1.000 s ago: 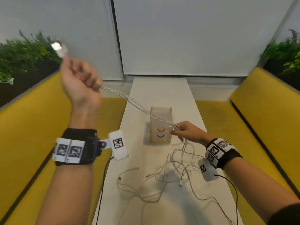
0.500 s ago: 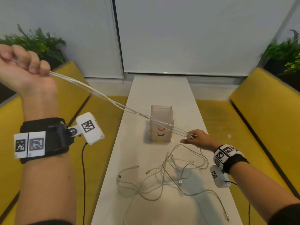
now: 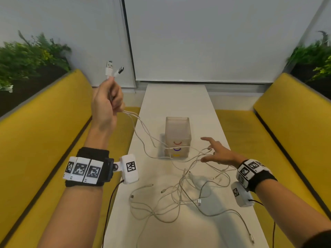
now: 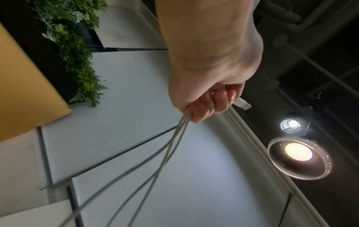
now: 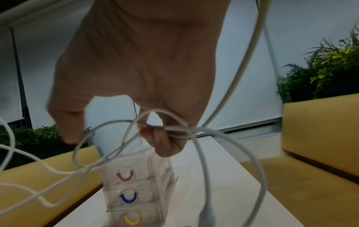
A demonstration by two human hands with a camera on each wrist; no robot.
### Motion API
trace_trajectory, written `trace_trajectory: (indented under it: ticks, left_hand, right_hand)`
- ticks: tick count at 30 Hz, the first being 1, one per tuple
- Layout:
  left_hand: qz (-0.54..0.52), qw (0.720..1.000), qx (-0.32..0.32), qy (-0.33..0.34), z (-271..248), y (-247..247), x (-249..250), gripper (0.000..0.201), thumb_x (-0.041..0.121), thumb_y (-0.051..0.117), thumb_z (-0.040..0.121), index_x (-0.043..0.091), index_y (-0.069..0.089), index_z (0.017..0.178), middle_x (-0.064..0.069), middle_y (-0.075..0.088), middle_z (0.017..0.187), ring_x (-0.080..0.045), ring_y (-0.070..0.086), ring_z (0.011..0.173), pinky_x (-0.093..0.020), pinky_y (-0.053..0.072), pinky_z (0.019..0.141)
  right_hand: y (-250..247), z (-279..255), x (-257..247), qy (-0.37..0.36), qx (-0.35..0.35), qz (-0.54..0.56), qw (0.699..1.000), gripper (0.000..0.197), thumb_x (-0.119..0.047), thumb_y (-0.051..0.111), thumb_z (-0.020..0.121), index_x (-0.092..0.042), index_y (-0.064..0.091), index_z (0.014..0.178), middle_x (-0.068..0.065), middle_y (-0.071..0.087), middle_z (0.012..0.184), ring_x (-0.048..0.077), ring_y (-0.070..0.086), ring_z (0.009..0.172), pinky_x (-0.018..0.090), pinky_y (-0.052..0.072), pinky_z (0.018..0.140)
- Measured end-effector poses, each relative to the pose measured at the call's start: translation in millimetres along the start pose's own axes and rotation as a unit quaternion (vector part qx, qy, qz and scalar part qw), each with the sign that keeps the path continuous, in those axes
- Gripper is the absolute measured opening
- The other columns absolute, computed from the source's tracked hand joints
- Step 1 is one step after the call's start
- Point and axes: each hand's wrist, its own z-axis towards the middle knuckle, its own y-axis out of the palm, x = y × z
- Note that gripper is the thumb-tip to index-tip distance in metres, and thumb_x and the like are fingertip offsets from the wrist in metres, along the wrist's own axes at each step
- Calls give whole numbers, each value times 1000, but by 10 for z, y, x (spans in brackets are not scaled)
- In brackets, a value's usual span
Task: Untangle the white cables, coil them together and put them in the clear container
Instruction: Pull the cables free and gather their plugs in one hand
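Note:
My left hand (image 3: 109, 102) is raised over the table's left edge and grips a bunch of white cables (image 3: 143, 129). Two USB plugs (image 3: 112, 68) stick up from the fist. In the left wrist view the fingers (image 4: 209, 104) are curled round the strands (image 4: 165, 153). The strands sag past the clear container (image 3: 177, 129), a small tower of drawers with red, blue and yellow handles (image 5: 126, 198). My right hand (image 3: 206, 149) hovers right of the container with its fingers spread, and slack strands (image 5: 194, 132) run loosely between thumb and fingers. A tangle of cables (image 3: 180, 192) lies nearer me.
The long white table (image 3: 175, 97) runs away from me between two yellow benches (image 3: 35, 140) (image 3: 290, 126). Planters (image 3: 30, 58) stand behind both benches. Dark leads hang from the wrist cameras (image 3: 129, 169). One cable end (image 3: 251, 245) trails to the near right edge.
My left hand has swung back from far left toward the table and the taut strands have gone slack. My right hand has loosened its pinch and spread its fingers.

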Motion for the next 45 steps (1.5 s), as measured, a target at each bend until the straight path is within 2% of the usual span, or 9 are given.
trace_trajectory:
  ticks: [3, 8, 13, 20, 25, 30, 35, 40, 45]
  left_hand:
    - [3, 999, 27, 19, 46, -9, 29, 42, 33, 41, 104, 26, 40, 63, 5, 28, 55, -15, 15, 52, -32, 13, 48]
    - [6, 993, 101, 66, 139, -189, 192, 41, 32, 41, 104, 26, 38, 63, 5, 28, 54, -15, 16, 51, -30, 15, 46]
    - [-5, 981, 158, 110, 135, -334, 249, 41, 28, 39, 104, 23, 30, 64, -5, 17, 61, -18, 10, 54, -32, 11, 48]
    - [-54, 954, 262, 135, 178, -705, 357, 43, 32, 41, 103, 23, 32, 62, -1, 18, 61, -18, 12, 54, -31, 14, 47]
    - [-63, 944, 295, 135, 186, -837, 343, 42, 33, 43, 103, 23, 34, 63, -1, 18, 62, -18, 12, 53, -30, 16, 47]
    - [-12, 972, 213, 100, 95, -548, 247, 43, 30, 38, 105, 26, 34, 63, 2, 23, 58, -18, 14, 53, -32, 15, 49]
    - [47, 997, 49, 30, 1, -79, -69, 39, 22, 36, 103, 27, 41, 65, 8, 32, 54, -12, 22, 50, -31, 18, 51]
    - [91, 996, -20, 8, -77, 238, -188, 34, 21, 35, 106, 22, 38, 73, 8, 34, 56, -13, 24, 53, -32, 20, 53]
    - [104, 993, -55, 4, -146, 387, -285, 37, 27, 33, 107, 21, 33, 71, 4, 29, 55, -17, 17, 53, -35, 17, 53]
  right_hand:
    - [-39, 33, 169, 1, 17, -61, 998, 40, -42, 72, 84, -28, 55, 116, 6, 43, 120, 22, 48, 113, 34, 45, 96]
    - [-32, -49, 310, -10, 86, -19, 996, 29, -34, 66, 92, -19, 50, 73, -2, 52, 73, 14, 44, 68, 29, 37, 63]
    - [-4, -17, 613, 68, 121, -97, 985, 30, -47, 63, 89, -31, 53, 67, 11, 61, 86, 23, 52, 89, 37, 44, 76]
    - [-16, -214, 814, 295, 110, -187, 931, 26, -35, 53, 94, -10, 62, 92, 7, 65, 95, 25, 63, 93, 32, 50, 77]
    - [-13, -219, 1019, 325, 105, -201, 918, 29, -27, 48, 93, -17, 49, 65, 1, 55, 71, 25, 65, 86, 29, 48, 72]
    - [89, -232, 666, 332, 46, -198, 921, 40, -23, 33, 102, 0, 58, 125, 17, 59, 131, 31, 59, 119, 37, 45, 100]
    - [86, -150, 407, 315, 40, -178, 931, 26, -16, 39, 99, -1, 60, 94, 15, 65, 105, 32, 67, 101, 33, 49, 82]
    - [346, -211, 272, 337, -305, -40, 890, 27, -18, 54, 94, -2, 72, 105, 14, 76, 93, 27, 71, 77, 39, 58, 82]
    - [912, -74, 267, 151, -231, 0, 961, 28, 7, 47, 90, -8, 71, 95, 9, 66, 89, 17, 65, 65, 35, 60, 76]
